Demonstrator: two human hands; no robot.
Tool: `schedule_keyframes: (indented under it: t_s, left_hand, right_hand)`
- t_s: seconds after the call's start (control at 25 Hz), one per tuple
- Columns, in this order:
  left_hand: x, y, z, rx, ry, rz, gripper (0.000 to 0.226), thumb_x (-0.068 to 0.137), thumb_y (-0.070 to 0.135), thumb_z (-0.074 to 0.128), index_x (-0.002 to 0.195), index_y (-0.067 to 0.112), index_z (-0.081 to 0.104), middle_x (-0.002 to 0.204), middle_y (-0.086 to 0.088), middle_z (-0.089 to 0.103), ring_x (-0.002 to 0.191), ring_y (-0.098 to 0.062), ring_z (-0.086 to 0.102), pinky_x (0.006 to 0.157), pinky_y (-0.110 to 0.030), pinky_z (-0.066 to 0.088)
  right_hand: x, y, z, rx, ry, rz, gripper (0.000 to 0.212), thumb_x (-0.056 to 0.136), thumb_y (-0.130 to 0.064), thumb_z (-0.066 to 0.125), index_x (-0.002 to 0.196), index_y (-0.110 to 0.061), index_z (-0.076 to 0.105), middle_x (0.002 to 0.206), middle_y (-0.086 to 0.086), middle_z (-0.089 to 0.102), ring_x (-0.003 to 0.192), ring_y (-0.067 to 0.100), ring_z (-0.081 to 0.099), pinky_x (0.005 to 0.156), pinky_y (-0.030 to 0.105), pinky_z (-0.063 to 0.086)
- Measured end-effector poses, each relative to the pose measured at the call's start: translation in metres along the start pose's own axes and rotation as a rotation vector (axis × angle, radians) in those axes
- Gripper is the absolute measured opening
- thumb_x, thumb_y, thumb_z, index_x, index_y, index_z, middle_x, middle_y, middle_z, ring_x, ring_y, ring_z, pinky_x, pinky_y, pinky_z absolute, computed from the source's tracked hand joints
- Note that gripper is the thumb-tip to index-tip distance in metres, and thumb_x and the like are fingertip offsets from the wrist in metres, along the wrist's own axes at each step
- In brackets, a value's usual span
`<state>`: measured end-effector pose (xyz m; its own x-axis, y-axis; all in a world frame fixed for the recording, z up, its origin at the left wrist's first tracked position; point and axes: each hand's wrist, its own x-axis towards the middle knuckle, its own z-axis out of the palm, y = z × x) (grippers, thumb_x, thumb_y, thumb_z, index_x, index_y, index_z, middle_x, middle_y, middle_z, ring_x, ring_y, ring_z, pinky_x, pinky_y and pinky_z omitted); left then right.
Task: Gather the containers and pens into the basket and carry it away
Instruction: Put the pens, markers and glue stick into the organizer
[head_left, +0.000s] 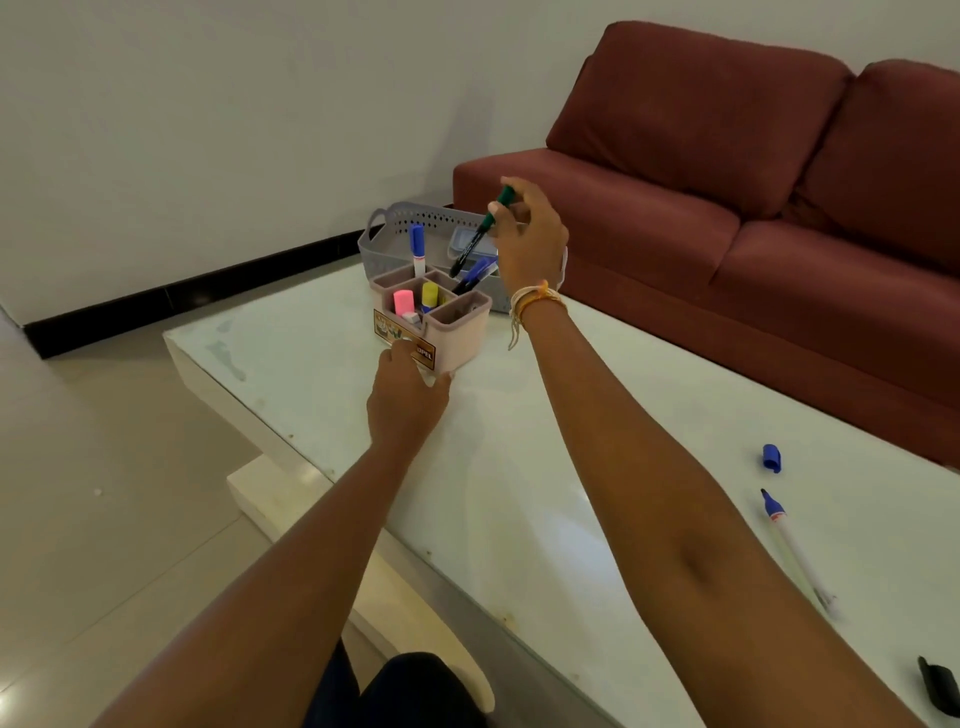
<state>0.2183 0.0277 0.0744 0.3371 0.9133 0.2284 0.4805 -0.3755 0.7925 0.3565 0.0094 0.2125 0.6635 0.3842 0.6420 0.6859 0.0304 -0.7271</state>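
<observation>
White walls and a maroon sofa (727, 182) frame a pale, glossy coffee table (571, 441) where a person sorts stationery. Their right hand (530, 239) pinches a green-capped marker (480, 231) near its top, tip angled down over the pink desk organiser (457, 332), while the left hand (408, 395) presses against the organiser's near face, apparently steadying it.

The organiser stands just in front of the grey perforated basket (395, 228), not yet inside it. Its compartments hold an upright blue-capped marker (417, 249), a pink highlighter (403, 301), a yellow one with a blue cap (429, 296) and some dark-blue pens (475, 275) leaning at the back. The nearest compartment's contents cannot be made out. A clear lidded box (470, 244) already sits in the basket.

Risks appear plain: the marker is held lightly and aslant, so it could strike a divider or the leaning pens and skid out. The tall markers make the organiser top-heavy, so lifting it into the basket one-handed could tip it. An uncapped blue marker (789, 540), its loose cap (771, 457) and a dark object (940, 686) lie well apart on the right, easily left behind.
</observation>
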Motion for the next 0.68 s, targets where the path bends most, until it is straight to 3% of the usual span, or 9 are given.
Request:
schedule_keyframes:
  t_s: [0.24, 0.48, 0.56, 0.68]
  left_hand:
    - [0.003, 0.000, 0.001, 0.040, 0.000, 0.004, 0.063, 0.077, 0.045, 0.072, 0.126, 0.018, 0.042, 0.126, -0.004, 0.056, 0.115, -0.024, 0.056, 0.084, -0.038, 0.052]
    - [0.002, 0.000, 0.001, 0.025, 0.003, 0.006, 0.061, 0.078, 0.045, 0.071, 0.125, 0.018, 0.042, 0.127, -0.004, 0.056, 0.116, -0.025, 0.056, 0.085, -0.038, 0.051]
    - [0.002, 0.000, 0.001, 0.019, 0.005, 0.003, 0.060, 0.079, 0.045, 0.071, 0.125, 0.018, 0.042, 0.127, -0.004, 0.056, 0.115, -0.024, 0.056, 0.085, -0.037, 0.051]
    - [0.002, 0.001, 0.000, 0.009, 0.000, -0.004, 0.059, 0.079, 0.045, 0.070, 0.125, 0.019, 0.042, 0.127, -0.004, 0.056, 0.114, -0.024, 0.056, 0.084, -0.036, 0.051]
  right_hand:
    - [0.011, -0.001, 0.012, -0.221, -0.089, -0.074, 0.027, 0.094, -0.011, 0.055, 0.119, -0.008, 0.065, 0.107, 0.009, 0.071, 0.098, 0.021, 0.067, 0.088, 0.030, 0.056]
    - [0.004, 0.000, -0.003, -0.291, 0.048, -0.143, 0.029, 0.093, -0.010, 0.054, 0.118, -0.012, 0.067, 0.103, 0.007, 0.069, 0.090, 0.015, 0.063, 0.075, 0.010, 0.043]
    - [0.006, 0.004, -0.009, -0.318, 0.028, -0.124, 0.029, 0.092, -0.012, 0.055, 0.119, -0.015, 0.067, 0.103, 0.005, 0.070, 0.089, 0.014, 0.064, 0.078, 0.014, 0.047]
    - [0.001, 0.012, -0.011, -0.392, -0.175, -0.070, 0.029, 0.092, -0.014, 0.055, 0.117, -0.017, 0.069, 0.108, 0.005, 0.072, 0.097, 0.018, 0.066, 0.089, 0.027, 0.053]
